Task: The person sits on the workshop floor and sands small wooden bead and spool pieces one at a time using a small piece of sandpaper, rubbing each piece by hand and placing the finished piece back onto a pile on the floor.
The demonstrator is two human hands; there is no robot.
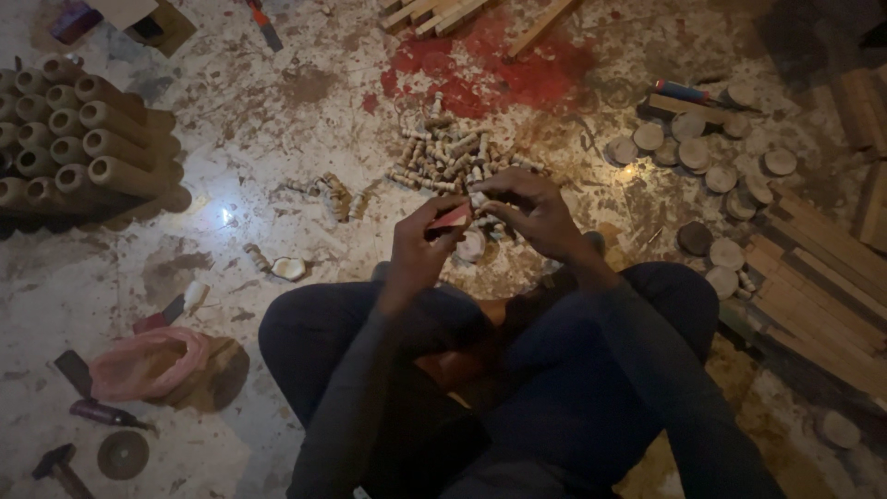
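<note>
I judge I'm mid-fitting: left hand (416, 248) clenched on a red flat piece (450, 219), right hand (534, 214) pinching a small wooden peg (480, 198) at frame centre; next needs careful alignment.

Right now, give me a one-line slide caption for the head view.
Seated cross-legged on a stained floor, left hand holds a small red piece while right hand works beside a pile of short wooden pegs.

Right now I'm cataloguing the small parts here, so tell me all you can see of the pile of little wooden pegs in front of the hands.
The pile of small wooden pegs lies loose on the stained floor, just beyond both hands. They are short, pale, turned cylinders, jumbled at all angles. The right hand reaches its near edge; a red stain spreads behind.
</note>
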